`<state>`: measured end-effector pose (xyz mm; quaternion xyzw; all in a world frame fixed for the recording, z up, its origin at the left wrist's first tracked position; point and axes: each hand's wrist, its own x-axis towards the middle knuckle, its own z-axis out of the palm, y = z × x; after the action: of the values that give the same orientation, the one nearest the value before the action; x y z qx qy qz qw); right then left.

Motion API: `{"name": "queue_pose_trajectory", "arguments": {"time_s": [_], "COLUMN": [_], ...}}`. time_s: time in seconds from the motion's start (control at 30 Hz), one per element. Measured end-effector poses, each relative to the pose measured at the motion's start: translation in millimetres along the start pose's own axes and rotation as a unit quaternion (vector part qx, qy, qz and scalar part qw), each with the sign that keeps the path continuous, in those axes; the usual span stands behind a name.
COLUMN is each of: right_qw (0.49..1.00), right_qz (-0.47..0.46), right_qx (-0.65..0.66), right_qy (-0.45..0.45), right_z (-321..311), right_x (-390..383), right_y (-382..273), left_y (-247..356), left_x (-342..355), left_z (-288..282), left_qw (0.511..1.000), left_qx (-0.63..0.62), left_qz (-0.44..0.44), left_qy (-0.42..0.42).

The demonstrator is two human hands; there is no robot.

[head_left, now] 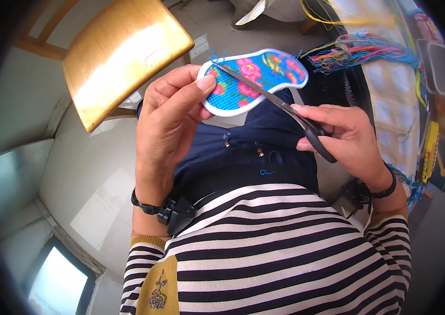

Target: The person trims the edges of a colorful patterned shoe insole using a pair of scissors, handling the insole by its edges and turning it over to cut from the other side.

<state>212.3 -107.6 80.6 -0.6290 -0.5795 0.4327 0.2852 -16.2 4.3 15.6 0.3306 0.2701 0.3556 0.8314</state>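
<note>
Pale floor | bright panel, faint lettering | left hand pinching floral insole | right hand gripping scissors

Chair left of insole, threads right, apparently on cloth.

From here I see a coarse, thread-stitched insole with smooth white edging. The scissors show metal blades and smooth dark handles. Beyond, I make out a glossy wooden chair seat.
</note>
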Motion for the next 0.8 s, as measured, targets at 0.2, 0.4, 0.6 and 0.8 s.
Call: {"name": "queue_pose_trajectory", "arguments": {"time_s": [0.2,0.4,0.6,0.8], "right_qw": [0.917,0.989,0.911,0.850], "right_qz": [0.203,-0.079,-0.163,-0.244], "right_qx": [0.331,-0.098,-0.351,-0.455], "right_qy": [-0.093,0.077,0.145,0.104], "right_z": [-6.2,-6.8,-5.9,-14.6], "right_x": [3.8,2.6,-3.2,-4.5], "right_y": [-10.3,-9.4,-7.1,-10.7], "left_y": [-3.9,0.4,0.8,-0.9], "left_x": [-1.1,-1.0,-1.1,-2.3], "left_z": [2.9,1.5,4.6,-1.0], "left_qw": [1.000,1.000,0.998,0.995], "left_qx": [-0.006,0.004,0.044,0.076], "left_qz": [0.012,0.030,0.046,0.056], "left_qy": [-0.002,-0.003,0.026,0.026]}}
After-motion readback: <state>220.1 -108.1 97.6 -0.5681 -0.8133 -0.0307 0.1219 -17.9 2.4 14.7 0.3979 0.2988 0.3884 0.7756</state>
